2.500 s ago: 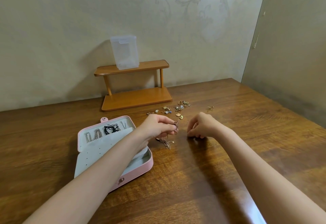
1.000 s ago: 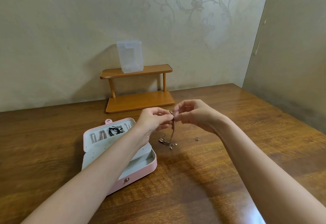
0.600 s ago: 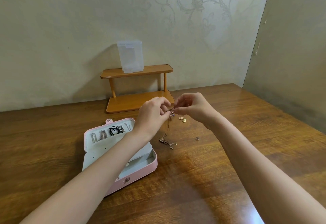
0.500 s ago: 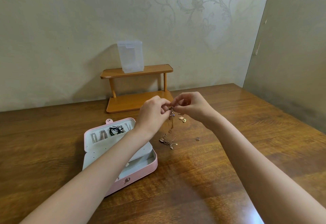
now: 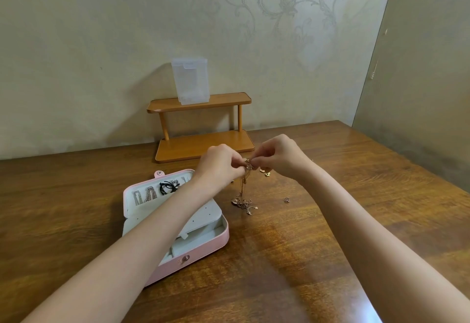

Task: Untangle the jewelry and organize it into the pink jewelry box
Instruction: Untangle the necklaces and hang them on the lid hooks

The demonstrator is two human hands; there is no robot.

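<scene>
Two hands' fingers (image 5: 237, 163) pinch a tangled rose-gold chain (image 5: 243, 196), charms dangling.

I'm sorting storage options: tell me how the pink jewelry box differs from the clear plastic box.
The pink jewelry box lies open flat on the table; the clear plastic box stands upright and closed on the wooden shelf. The pink one is opaque and holds jewelry; the clear one looks empty. Both are rectangular.

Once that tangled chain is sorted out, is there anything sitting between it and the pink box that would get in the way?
Nothing on the table blocks it. The tangled chain hangs from both hands, just right of the pink jewelry box, with bare wood between. Only the person's own left forearm lies across the open box, covering part of its inside.
</scene>
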